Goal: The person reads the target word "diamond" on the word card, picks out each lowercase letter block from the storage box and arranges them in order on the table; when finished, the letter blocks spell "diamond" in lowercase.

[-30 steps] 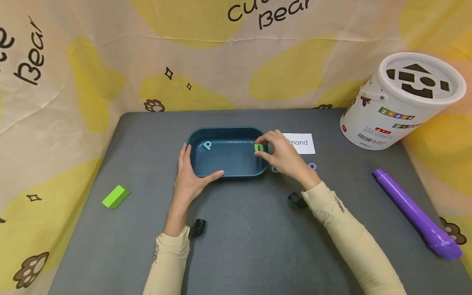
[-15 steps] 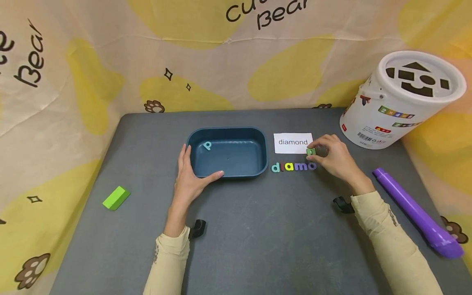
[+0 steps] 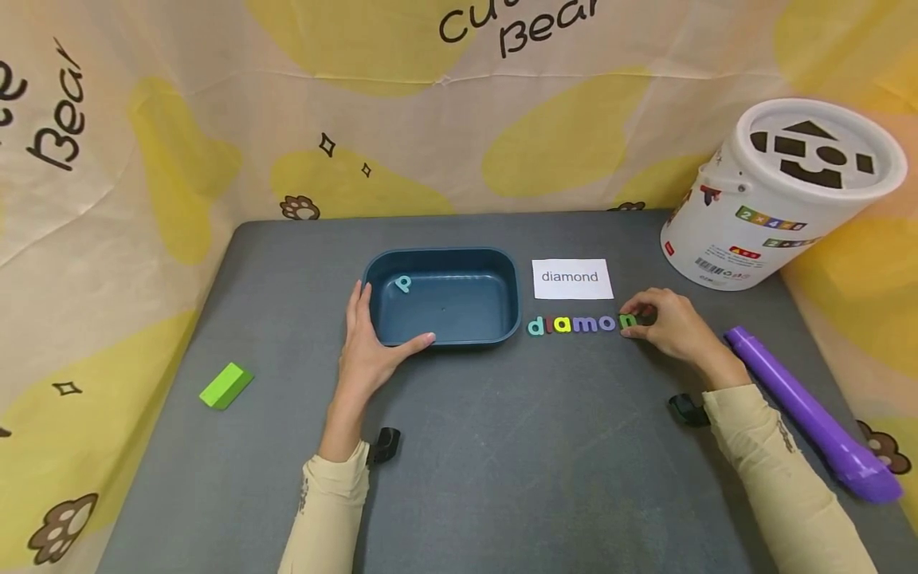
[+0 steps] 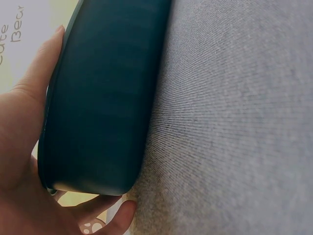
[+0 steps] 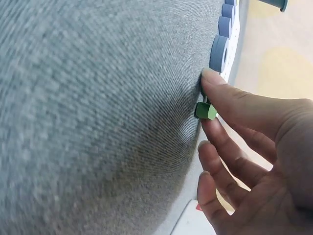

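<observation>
My right hand (image 3: 672, 325) pinches a green letter n (image 3: 627, 320) between thumb and fingers at the right end of a row of letters. In the right wrist view the green letter (image 5: 206, 111) stands low at the tabletop, partly hidden by the thumb. The row reads d, i, a, m, o, with the purple letter o (image 3: 606, 323) nearest the hand. My left hand (image 3: 369, 351) holds the near left corner of a dark blue tray (image 3: 452, 315), thumb along the front rim and fingers along the left end. A light blue letter p (image 3: 403, 284) lies inside.
A white card (image 3: 571, 279) printed "diamond" lies above the letter row. Behind it to the right stands a white bucket (image 3: 760, 231) with shaped holes in its lid. A purple microphone-shaped tube (image 3: 810, 414) lies at right, a green block (image 3: 226, 386) at left.
My right hand has carried the green letter n from the tray's right end, past the card, down to the end of the letter row. My left hand has stayed on the tray.
</observation>
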The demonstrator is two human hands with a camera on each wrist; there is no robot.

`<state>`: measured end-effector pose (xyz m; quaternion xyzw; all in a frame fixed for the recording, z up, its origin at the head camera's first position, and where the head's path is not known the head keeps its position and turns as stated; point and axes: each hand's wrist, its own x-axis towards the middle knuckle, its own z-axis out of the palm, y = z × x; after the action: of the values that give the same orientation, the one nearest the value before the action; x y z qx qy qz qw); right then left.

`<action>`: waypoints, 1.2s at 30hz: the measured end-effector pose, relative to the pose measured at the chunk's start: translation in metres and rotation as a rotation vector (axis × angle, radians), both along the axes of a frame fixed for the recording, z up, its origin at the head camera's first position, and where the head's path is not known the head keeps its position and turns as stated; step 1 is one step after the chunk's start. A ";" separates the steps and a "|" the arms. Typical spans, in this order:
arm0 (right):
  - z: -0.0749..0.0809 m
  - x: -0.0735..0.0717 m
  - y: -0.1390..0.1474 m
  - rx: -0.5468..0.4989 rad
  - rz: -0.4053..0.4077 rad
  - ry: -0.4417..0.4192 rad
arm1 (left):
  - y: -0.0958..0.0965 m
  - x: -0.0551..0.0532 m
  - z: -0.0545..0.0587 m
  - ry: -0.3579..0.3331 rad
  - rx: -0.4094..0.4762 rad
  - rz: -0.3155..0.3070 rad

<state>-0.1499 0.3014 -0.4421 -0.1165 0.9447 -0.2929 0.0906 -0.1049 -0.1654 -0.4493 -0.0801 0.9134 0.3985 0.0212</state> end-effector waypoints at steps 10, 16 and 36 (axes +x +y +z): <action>0.006 -0.004 -0.005 -0.014 0.006 -0.016 | -0.001 0.001 0.000 0.006 0.001 -0.001; 0.019 -0.012 -0.036 -0.065 0.029 0.067 | -0.001 0.001 0.000 0.004 -0.004 0.006; 0.016 -0.032 -0.225 -0.260 0.307 0.043 | -0.001 -0.001 -0.002 0.012 -0.004 0.000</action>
<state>-0.1824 0.0761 -0.4258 -0.2760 0.8718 -0.3927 0.0982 -0.1059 -0.1664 -0.4514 -0.0778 0.9143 0.3972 0.0153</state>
